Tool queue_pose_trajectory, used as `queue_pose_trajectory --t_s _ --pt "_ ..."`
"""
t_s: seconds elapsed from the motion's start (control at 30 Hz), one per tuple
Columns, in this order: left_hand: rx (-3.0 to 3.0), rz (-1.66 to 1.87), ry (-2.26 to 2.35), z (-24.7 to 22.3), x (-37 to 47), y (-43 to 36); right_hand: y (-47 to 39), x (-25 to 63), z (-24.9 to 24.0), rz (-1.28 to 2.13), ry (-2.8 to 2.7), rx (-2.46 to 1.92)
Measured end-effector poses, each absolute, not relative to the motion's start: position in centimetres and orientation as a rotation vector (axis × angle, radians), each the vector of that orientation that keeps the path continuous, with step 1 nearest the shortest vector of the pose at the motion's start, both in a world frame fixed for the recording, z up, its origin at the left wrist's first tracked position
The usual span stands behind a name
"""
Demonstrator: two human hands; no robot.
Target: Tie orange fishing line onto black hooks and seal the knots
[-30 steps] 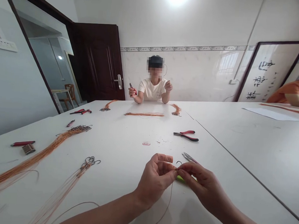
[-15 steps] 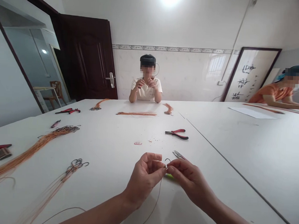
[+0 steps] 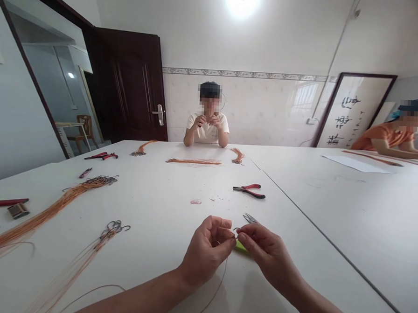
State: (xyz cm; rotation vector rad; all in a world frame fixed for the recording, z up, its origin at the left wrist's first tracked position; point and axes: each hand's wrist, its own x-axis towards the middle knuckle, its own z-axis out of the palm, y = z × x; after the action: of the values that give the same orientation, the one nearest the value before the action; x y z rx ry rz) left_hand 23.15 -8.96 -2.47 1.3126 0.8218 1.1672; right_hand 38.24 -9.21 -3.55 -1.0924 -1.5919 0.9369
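Note:
My left hand (image 3: 209, 245) is closed in a pinch at a small dark fishing hook (image 3: 236, 229), its bend showing above the fingertips. A thin fishing line (image 3: 219, 285) hangs from beneath this hand and curves toward the table's front edge. My right hand (image 3: 265, 248) pinches at the same spot, fingertips almost touching the left ones; it seems to grip the line near the hook, though the fingers cover most of it. Under the right hand lie scissors (image 3: 250, 218) with grey blades, and a lime-green piece (image 3: 243, 248) shows below them.
Red-handled pliers (image 3: 249, 191) lie ahead. To the left are a bundle of hooks on orange line (image 3: 66, 198), a smaller bundle (image 3: 112, 233), a line spool (image 3: 18, 210) and a red tool (image 3: 8, 202). A person (image 3: 208, 123) sits opposite; another person (image 3: 388, 135) works at the right.
The view has tilted up and turned slightly left. Less of the hook's bend shows above my fingers. Both hands keep their pinch close together.

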Motion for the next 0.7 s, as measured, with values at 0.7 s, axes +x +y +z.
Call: queue_pose_trajectory --t_s 0.7 --pt "1.381 1.115 0.858 -2.72 22.97 -8.76 -8.89 38.17 -3.24 0.647 -1.698 -1.108"
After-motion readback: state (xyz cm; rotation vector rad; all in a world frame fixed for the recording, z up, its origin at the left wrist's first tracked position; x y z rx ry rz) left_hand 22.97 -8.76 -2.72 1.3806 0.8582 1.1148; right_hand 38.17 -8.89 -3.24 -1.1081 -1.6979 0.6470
